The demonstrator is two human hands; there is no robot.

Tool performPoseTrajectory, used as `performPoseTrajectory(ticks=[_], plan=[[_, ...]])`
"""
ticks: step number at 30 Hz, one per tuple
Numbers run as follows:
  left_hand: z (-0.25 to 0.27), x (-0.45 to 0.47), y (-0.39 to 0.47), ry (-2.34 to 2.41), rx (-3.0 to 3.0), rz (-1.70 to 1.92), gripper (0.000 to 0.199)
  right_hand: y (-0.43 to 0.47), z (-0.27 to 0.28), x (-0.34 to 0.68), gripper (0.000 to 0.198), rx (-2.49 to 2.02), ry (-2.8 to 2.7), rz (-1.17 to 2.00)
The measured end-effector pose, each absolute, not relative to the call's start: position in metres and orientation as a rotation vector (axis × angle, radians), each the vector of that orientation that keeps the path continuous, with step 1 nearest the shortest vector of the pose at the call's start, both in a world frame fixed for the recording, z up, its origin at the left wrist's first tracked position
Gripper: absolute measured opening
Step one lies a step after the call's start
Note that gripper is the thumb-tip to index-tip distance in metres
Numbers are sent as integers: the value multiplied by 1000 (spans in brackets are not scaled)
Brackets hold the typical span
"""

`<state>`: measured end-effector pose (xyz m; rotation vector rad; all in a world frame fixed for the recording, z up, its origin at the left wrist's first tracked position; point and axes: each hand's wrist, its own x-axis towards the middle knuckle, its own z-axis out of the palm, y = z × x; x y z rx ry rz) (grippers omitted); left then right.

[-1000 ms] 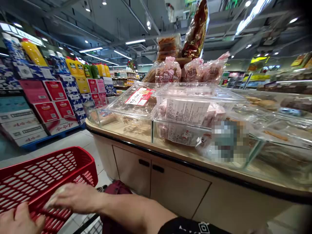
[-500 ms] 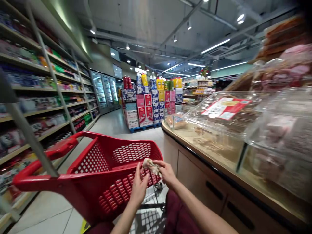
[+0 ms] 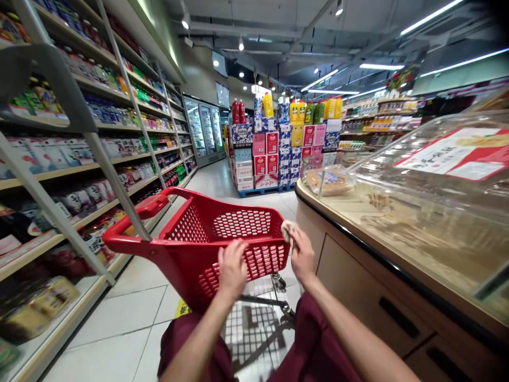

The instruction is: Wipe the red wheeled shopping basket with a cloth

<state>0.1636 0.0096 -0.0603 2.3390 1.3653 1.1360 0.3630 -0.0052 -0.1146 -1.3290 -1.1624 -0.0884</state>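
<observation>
A red plastic shopping cart [image 3: 175, 260] with perforated sides stands in front of me. My right hand [image 3: 303, 257] grips a crumpled off-white cloth [image 3: 289, 229] at the cart's far right corner, against the rim. Part of the cloth is hidden by my fingers. My left hand [image 3: 234, 268] is at the near side of the cart, its fingers reaching up to the top rim and slightly blurred. Nothing shows in it, and the fingers look loosely apart. Whether they press on the rim I cannot tell.
Shelves of bottled drinks [image 3: 131, 101] line the left. A wooden counter [image 3: 338, 254] with clear-boxed baked goods [image 3: 328, 180] runs along the right. Ahead stands a stack of drink cartons [image 3: 266, 154], with glass-door fridges [image 3: 205, 127] behind. A grey pole [image 3: 119, 191] rises by the cart handle.
My view has shifted, so the cart sits further right. My right hand has carried the cloth to the cart's far corner. My left hand has separated from the cloth and is beside the near rim.
</observation>
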Motion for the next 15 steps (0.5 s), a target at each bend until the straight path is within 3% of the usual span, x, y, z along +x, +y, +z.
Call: performPoseTrajectory(ticks=[3, 7, 15], plan=[[-49, 136, 36, 1705, 2680, 917, 49, 12, -136, 378, 34, -1327, -1459, -277], [-53, 125, 53, 1801, 2762, 699, 49, 4, -178, 359, 36, -1366, -1813, -214], [-53, 139, 40, 1800, 2744, 706, 50, -3, -159, 377, 35, -1447, -1593, -313]])
